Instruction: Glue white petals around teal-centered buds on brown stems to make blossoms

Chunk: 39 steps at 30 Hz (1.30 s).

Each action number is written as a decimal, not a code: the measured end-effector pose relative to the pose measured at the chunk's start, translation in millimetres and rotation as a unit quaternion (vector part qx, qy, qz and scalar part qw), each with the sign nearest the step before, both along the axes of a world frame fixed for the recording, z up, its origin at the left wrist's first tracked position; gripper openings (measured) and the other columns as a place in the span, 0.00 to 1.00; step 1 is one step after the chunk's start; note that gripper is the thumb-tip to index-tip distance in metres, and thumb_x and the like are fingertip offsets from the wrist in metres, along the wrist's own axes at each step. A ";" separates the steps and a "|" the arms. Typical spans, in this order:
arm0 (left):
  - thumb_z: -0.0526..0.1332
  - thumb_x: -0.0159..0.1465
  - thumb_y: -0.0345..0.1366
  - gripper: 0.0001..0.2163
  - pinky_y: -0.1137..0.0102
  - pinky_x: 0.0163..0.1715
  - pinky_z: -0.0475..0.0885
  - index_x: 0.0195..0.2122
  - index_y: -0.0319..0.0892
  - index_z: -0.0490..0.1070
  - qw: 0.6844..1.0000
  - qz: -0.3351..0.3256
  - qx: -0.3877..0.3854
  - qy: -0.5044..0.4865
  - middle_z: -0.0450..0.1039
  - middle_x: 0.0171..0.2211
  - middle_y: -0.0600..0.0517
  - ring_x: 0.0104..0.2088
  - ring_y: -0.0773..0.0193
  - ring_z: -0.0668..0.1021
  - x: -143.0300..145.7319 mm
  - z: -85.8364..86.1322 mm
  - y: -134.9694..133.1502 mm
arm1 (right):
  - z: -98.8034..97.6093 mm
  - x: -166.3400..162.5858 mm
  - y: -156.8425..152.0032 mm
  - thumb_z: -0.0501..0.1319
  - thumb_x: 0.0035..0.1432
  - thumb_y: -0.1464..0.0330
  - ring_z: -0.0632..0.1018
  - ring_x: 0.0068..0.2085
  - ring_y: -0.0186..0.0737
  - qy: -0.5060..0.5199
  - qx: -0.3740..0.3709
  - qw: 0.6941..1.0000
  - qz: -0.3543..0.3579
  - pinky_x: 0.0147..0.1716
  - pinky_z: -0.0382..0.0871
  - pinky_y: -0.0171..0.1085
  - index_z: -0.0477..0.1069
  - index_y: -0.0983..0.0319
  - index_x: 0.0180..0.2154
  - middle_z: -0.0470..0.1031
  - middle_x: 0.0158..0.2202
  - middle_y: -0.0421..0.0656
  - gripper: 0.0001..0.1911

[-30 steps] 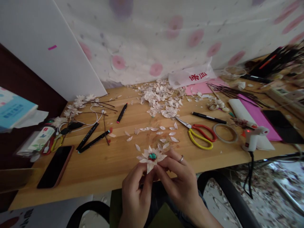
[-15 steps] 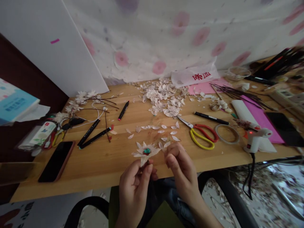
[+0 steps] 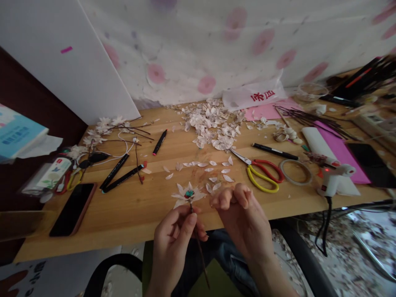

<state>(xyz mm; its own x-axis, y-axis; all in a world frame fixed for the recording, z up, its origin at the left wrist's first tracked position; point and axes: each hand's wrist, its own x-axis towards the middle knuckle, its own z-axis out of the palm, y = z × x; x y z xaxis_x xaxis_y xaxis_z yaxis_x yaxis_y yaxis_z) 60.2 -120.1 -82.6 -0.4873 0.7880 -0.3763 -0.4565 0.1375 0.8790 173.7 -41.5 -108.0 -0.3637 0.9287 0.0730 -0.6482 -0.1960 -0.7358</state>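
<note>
My left hand (image 3: 175, 241) is closed around the thin brown stem of a handmade flower (image 3: 198, 243). White pointed petals circle the flower's teal and red centre, which sits just above my fingertips. The stem slants down toward my lap. To the right, my right hand (image 3: 243, 225) is raised at the table edge with its palm showing. Its fingers are half curled and apart, and I see nothing in them. Loose petals (image 3: 228, 178) lie on the wood just beyond that hand, some in a row.
A petal heap (image 3: 213, 123) lies at the back. Scissors (image 3: 262, 181), a tape roll (image 3: 296, 171) and a glue gun (image 3: 332, 179) with a lit red light are on the right. Markers (image 3: 114, 171), a phone (image 3: 72, 209) and finished flowers (image 3: 100, 132) are on the left.
My right hand has turned over from a closed pinch, so its palm now shows. The flower has tilted in my left hand, bringing its stem into sight.
</note>
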 end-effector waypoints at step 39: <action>0.62 0.71 0.51 0.16 0.69 0.38 0.77 0.38 0.46 0.84 0.971 -0.147 -0.027 0.188 0.84 0.34 0.49 0.34 0.58 0.82 -17.2 -21.4 -0.8 | -3.8 8.5 19.9 0.76 0.58 0.59 0.80 0.43 0.37 -0.223 0.126 0.965 0.050 0.46 0.72 0.35 0.80 0.58 0.28 0.80 0.39 0.41 0.13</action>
